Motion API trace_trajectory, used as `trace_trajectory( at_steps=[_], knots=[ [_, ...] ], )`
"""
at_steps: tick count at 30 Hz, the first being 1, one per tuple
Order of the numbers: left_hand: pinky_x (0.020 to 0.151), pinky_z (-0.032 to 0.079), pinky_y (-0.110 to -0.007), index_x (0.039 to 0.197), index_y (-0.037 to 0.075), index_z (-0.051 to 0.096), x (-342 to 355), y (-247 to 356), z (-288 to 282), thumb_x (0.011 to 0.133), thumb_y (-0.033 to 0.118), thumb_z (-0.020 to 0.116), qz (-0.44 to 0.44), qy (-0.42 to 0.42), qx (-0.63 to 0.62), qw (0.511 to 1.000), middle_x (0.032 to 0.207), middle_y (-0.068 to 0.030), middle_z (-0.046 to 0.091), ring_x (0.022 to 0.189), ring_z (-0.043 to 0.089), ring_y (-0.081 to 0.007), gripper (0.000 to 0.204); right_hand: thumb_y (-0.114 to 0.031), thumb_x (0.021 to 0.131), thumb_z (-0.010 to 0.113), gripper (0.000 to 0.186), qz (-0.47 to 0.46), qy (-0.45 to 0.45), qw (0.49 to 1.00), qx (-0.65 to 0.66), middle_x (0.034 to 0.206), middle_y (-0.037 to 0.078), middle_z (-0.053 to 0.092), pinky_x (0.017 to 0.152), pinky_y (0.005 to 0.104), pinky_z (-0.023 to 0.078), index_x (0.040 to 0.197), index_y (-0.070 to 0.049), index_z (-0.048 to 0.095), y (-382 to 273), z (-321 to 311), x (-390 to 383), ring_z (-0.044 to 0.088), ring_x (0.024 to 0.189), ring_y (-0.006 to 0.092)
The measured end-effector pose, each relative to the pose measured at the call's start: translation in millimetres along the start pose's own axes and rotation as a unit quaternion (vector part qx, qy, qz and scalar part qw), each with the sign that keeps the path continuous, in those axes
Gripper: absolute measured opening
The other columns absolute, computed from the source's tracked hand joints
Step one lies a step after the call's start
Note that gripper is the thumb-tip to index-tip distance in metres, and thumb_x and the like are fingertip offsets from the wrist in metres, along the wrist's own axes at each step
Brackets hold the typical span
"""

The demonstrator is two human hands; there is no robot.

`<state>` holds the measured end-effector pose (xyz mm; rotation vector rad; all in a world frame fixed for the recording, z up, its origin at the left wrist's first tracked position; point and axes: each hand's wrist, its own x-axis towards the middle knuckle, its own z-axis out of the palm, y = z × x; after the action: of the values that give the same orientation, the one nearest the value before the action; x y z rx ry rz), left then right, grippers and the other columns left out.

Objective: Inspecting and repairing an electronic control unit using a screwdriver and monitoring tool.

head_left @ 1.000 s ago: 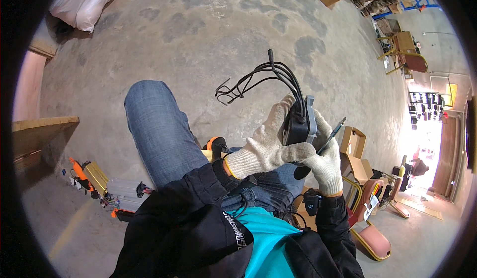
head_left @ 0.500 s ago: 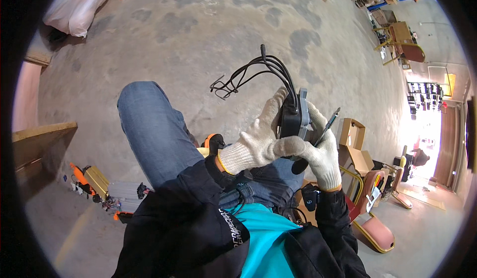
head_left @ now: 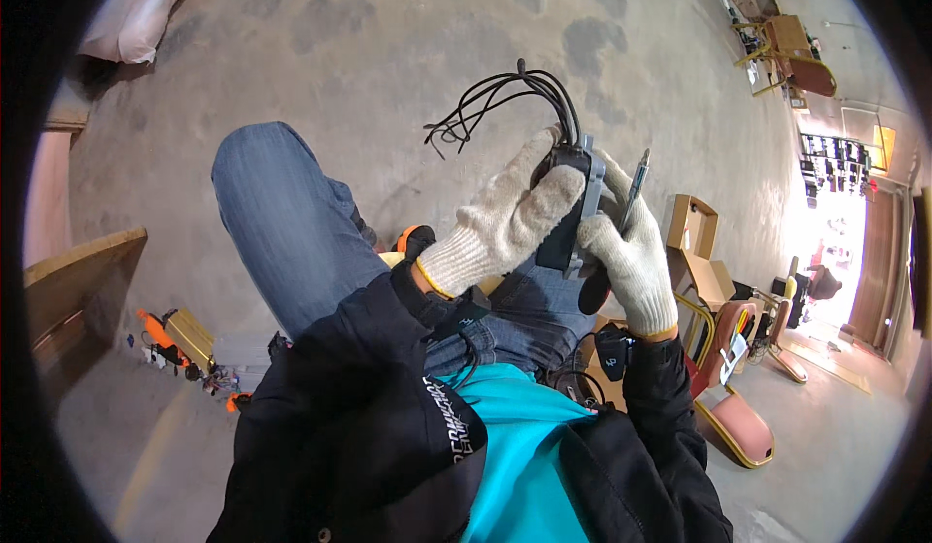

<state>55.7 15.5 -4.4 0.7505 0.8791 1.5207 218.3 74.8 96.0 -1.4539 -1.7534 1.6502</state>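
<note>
Both of my hands wear cream knitted gloves. My left hand point(head_left: 505, 218) grips a black boxy device point(head_left: 557, 245) with a grey back plate, its thumb lying across the front. Several black cables point(head_left: 500, 97) arch out of the device's top and dangle loosely to the left. On the device's right side, my right hand point(head_left: 631, 262) holds a slim pen-like tool point(head_left: 636, 179) pointing upward, with its thumb against the device. A dark rounded object below the device is partly hidden and too unclear to name. My jeans-covered knee point(head_left: 272, 184) is at the left.
A wooden board point(head_left: 87, 262) and a pile of tools and parts point(head_left: 180, 339) lie left. Open cardboard boxes point(head_left: 699, 252) and padded chairs point(head_left: 738, 417) stand right. A white sack point(head_left: 131, 14) rests far back left on the concrete floor point(head_left: 408, 29).
The device, cables and both hands have moved upward in view. My left thumb has shifted from the device's bottom up across its front, and my right thumb now lies beside it.
</note>
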Motion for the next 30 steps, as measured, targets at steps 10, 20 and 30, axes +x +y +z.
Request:
trace_trajectory(
  at_steps=[10, 20, 30],
  knots=[
    [0.111, 0.053, -0.030, 0.156, -0.003, 0.042, -2.2, -7.3, -2.5, 0.113, 0.020, 0.059, -0.045, 0.037, 0.151, 0.987, 0.143, -0.0148, 0.064, 0.129, 0.064, -0.0186, 0.052, -0.024, 0.099, 0.070, 0.076, 0.001, -0.001, 1.000, -0.016, 0.125, 0.014, 0.071, 0.075, 0.0255, 0.055, 0.164, 0.001, 0.039, 10.9, 1.8, 1.3, 0.069, 0.100, 0.0138],
    [0.103, 0.056, -0.034, 0.151, -0.002, 0.051, -4.9, 22.1, 3.4, 0.111, 0.031, 0.063, -0.084, 0.063, 0.240, 0.965, 0.135, -0.0204, 0.070, 0.126, 0.070, -0.0270, 0.053, -0.028, 0.100, 0.070, 0.073, 0.040, -0.003, 0.998, -0.042, 0.107, 0.006, 0.070, 0.070, 0.0237, 0.052, 0.162, 0.000, 0.043, 7.5, 3.1, 2.6, 0.063, 0.084, 0.0086],
    [0.101, 0.055, -0.042, 0.149, 0.000, 0.053, -3.9, 7.3, 2.5, 0.108, 0.054, 0.056, -0.052, 0.076, 0.241, 0.966, 0.132, -0.0250, 0.070, 0.124, 0.069, -0.0371, 0.067, -0.031, 0.100, 0.071, 0.073, 0.005, 0.018, 0.999, -0.026, 0.105, 0.004, 0.069, 0.070, 0.0241, 0.050, 0.161, 0.000, 0.046, 19.5, 5.8, 5.6, 0.060, 0.083, 0.0083]
  ],
)
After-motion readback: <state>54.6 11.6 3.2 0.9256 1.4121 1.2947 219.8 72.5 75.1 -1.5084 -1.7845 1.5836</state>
